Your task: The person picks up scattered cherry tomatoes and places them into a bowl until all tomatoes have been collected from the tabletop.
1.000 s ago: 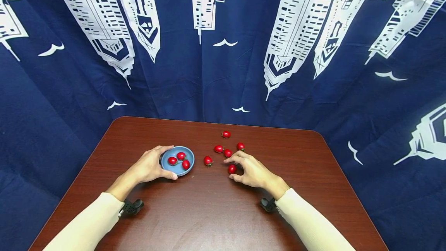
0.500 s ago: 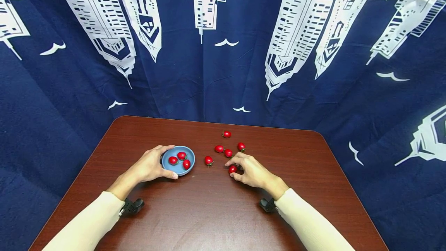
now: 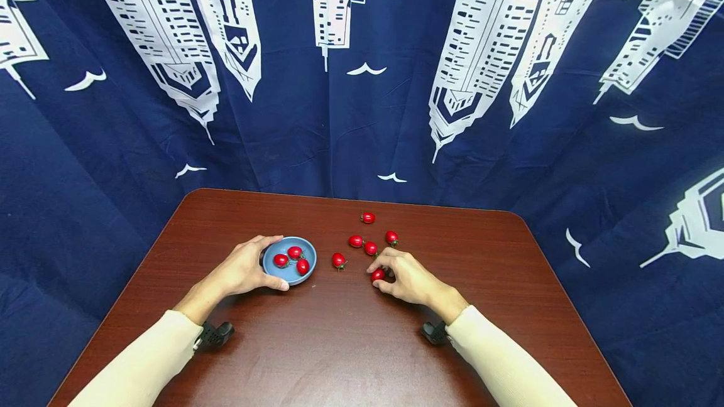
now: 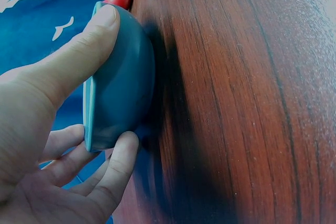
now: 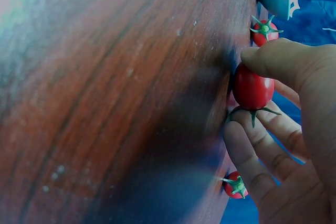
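Observation:
In the head view my left hand (image 3: 244, 269) grips the left side of a small blue bowl (image 3: 289, 277). Three red cherry tomatoes (image 3: 295, 252) lie inside it. The left wrist view has my thumb on the outer wall of the bowl (image 4: 126, 77) and my fingers around its rim and underside. My right hand (image 3: 411, 278) is low over the table and pinches a cherry tomato (image 3: 377, 275). In the right wrist view the thumb rests on this tomato (image 5: 253, 88), with curled fingers behind it and its green stem showing; part of the finger contact is hidden.
Between bowl and right hand lies one cherry tomato (image 3: 338, 260). Several more, such as the farthest one (image 3: 367, 217), are scattered beyond the right hand. The brown wooden table (image 3: 317, 344) ends at a dark blue printed curtain (image 3: 351, 124).
The right fingers and thumb have closed in on the cherry tomato, which stays on the table. The left hand and bowl hold their place.

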Demonstrator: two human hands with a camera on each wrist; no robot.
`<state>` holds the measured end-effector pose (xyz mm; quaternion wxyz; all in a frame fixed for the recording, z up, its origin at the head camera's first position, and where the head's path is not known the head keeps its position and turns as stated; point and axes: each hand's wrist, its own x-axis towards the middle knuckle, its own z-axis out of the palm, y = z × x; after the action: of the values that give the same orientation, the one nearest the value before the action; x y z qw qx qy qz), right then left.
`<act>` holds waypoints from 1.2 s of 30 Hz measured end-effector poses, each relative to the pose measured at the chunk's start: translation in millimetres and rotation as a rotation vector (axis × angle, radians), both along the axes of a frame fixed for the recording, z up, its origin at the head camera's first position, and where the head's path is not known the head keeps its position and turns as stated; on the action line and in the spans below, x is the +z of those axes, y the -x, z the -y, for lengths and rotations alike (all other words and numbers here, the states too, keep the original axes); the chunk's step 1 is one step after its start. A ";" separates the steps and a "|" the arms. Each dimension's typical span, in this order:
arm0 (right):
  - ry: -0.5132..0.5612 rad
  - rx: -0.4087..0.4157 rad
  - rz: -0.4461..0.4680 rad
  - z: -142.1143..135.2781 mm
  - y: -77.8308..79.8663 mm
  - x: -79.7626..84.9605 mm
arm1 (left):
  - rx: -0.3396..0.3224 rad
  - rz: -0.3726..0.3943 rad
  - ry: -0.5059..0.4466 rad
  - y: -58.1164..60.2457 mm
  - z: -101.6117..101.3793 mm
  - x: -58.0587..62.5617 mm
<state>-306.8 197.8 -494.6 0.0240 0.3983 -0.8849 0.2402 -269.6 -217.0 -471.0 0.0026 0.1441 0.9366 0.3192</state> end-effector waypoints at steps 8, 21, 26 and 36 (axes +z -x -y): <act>-0.009 -0.014 0.013 1.1 -2.0 1.9 | 0.008 0.020 0.000 -0.8 -0.3 0.3; 0.017 -0.019 -0.006 7.5 -3.3 5.2 | 0.006 0.014 0.002 0.6 0.4 -2.0; 0.022 -0.024 0.000 14.6 -4.3 7.8 | 0.007 0.013 -0.003 0.4 0.3 -1.3; 0.023 0.002 -0.017 25.9 -4.3 12.8 | 0.004 0.003 -0.002 -0.3 0.4 -0.8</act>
<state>-302.5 171.9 -481.8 0.0359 0.4009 -0.8814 0.2472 -269.3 -217.4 -471.8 0.0032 0.1417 0.9366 0.3204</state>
